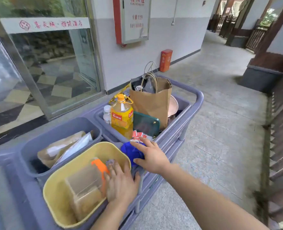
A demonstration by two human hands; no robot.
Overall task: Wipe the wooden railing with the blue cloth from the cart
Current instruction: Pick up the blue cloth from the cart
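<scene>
A crumpled blue cloth (130, 151) lies on the grey-purple cart (196, 103), just right of the yellow bin (57, 193). My right hand (151, 155) lies flat on the cloth with fingers spread, not closed around it. My left hand (120, 183) reaches into the yellow bin and rests on a clear spray bottle with an orange trigger (98, 166); whether it grips the bottle is unclear. The dark wooden railing (281, 130) runs along the right edge of the walkway.
The cart also carries a grey bin with paper bags (61, 146), a yellow oil bottle (121, 113), a brown paper bag (151, 98) and a teal case (145, 123). A glass door stands at left; an orange box (166, 58) sits by the wall. Stone floor stretches ahead.
</scene>
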